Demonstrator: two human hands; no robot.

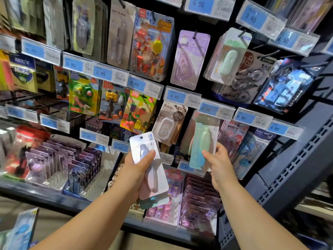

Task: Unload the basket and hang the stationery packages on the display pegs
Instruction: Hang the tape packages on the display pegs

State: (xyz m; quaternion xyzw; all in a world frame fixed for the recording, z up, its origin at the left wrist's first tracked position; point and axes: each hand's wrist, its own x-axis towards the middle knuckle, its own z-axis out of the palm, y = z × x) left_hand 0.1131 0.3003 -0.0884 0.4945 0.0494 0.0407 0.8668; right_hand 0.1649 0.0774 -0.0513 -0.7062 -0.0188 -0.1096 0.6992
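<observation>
Left hand (138, 170) is raised in front of the display rack (281, 177) and grips a small stack of packages, thumb laid across the front. The top item of the stack is a white package (139, 143), upright and tilted slightly left, with a punch hole at its upper end. A teal-edged package (153, 202) shows at the lower end of the stack, below the fingers.

Right hand (219, 166) pinches the lower part of a mint-green package (200, 141), thumb on the front. This package is upright, its upper end just beneath the 6.50 price tag (209, 109). Whether its hole sits on a peg cannot be told.

The two hands are apart, the white package left of the green one. A brown-and-white package (169, 123) hangs behind and between them. Purple packages (81, 165) stand in trays on the shelf at lower left. A blue package (23, 230) lies in the lower-left corner, blurred.
</observation>
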